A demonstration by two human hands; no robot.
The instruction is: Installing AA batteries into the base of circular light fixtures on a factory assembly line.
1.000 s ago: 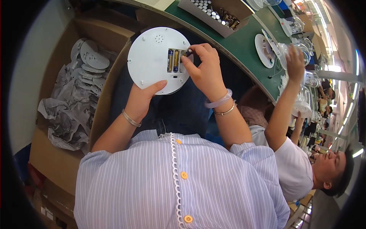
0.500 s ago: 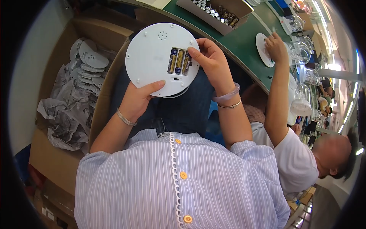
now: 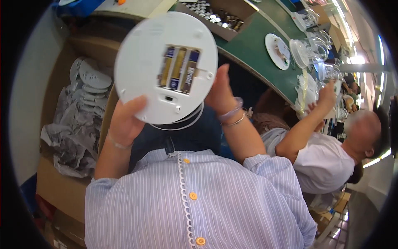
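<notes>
I hold a white round battery-powered base (image 3: 139,58) up in front of me, its underside toward me. Three batteries (image 3: 179,69) lie side by side in its uncovered compartment, with a small black switch below them. On the lower left rim my left hand (image 3: 126,120) grips the base, thumb on the face and fingers hidden behind. My right hand (image 3: 220,95) is at the right rim with its thumb pointing up; its other fingers are mostly out of sight behind the base. A thin white ring shows beneath the lower edge.
To the left, a cardboard box (image 3: 58,186) contains stacked white discs (image 3: 94,76) and crumpled paper (image 3: 68,145). A carton of batteries (image 3: 224,20) stands on the green table (image 3: 248,52). Another white base (image 3: 273,50) and clear plastic domes (image 3: 304,52) sit farther right, beside a co-worker (image 3: 315,162).
The base has come closer and shifted left. My right thumb has left the batteries for the rim. The co-worker's hand has moved away from the base on the table.
</notes>
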